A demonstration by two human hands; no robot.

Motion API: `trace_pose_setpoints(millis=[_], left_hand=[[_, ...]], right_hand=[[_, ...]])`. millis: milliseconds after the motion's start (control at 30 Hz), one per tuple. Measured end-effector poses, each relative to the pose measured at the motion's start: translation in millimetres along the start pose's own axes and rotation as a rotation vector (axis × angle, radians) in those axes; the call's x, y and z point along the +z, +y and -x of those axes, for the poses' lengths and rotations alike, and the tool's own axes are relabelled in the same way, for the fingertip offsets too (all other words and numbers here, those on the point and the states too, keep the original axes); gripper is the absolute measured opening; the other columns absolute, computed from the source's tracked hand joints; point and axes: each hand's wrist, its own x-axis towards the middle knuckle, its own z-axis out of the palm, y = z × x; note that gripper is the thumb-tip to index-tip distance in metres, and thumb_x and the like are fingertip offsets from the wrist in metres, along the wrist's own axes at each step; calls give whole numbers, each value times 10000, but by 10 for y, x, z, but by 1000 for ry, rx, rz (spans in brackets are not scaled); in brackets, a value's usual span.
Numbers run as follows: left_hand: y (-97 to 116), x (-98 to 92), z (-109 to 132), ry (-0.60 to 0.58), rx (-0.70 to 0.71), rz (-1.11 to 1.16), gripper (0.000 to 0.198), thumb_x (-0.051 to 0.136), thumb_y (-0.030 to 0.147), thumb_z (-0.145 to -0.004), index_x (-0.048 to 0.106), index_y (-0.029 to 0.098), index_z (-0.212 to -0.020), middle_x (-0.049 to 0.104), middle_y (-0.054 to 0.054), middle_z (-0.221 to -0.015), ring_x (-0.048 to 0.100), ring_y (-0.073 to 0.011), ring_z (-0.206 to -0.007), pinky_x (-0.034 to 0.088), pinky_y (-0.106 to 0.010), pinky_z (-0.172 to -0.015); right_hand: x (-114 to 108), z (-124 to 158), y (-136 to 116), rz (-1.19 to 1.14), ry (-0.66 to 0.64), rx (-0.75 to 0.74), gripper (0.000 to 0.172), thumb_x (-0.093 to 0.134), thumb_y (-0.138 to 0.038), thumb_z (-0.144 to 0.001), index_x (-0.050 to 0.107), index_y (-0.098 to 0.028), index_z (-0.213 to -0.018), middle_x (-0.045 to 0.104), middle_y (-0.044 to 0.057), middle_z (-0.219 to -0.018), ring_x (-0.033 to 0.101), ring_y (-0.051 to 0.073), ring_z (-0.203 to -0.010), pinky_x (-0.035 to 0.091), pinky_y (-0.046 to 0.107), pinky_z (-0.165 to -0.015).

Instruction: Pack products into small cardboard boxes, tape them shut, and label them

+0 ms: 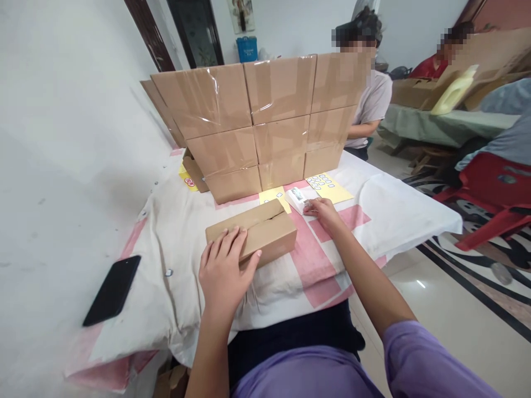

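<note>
A closed brown cardboard box (271, 235) lies in front of me on the table. My left hand (224, 262) grips its left part, with the fingers over the top and the thumb against the front side. To the right of the box, my right hand (323, 213) has its fingertips pinched at the near edge of a small white item (295, 200) with a grey-green printed patch; I cannot make out its kind. Behind it lies a yellow sheet (336, 190) with several white stickers. Another yellow sheet (269, 194) shows partly behind the box.
A wall of taped cardboard boxes (277, 88) stands across the table's back. A black phone (112, 290) lies at the left on the cloth (145, 298). Across the table sits a person (379, 94). A red chair (493, 182) and a yellow bottle (454, 91) are at the right.
</note>
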Motion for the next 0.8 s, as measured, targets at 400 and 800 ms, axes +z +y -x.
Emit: trace_pose_setpoints(millis=[400,800], left_hand=[[14,-11,18,-10,2,-32,534,642,470,-910,574,318,-1417,641,-58,-1424,550,-340,-1347,313,-497,-1160],[21,-27,2,0,23,-137,474,618,472,-931,614,265,-1357,665,-51,-1396,579,-303,-1327,356,-450,-1144]], right_hand=[[-13,-51,38,20,11,55,127,685,-186,-782,635,-154,-669,695,70,-656,666,145,-668,586,238,-685],[-9,-135,139,-6,35,59,167,730,-150,-691,600,-162,-586,668,34,-588,647,136,-626,563,234,-680]])
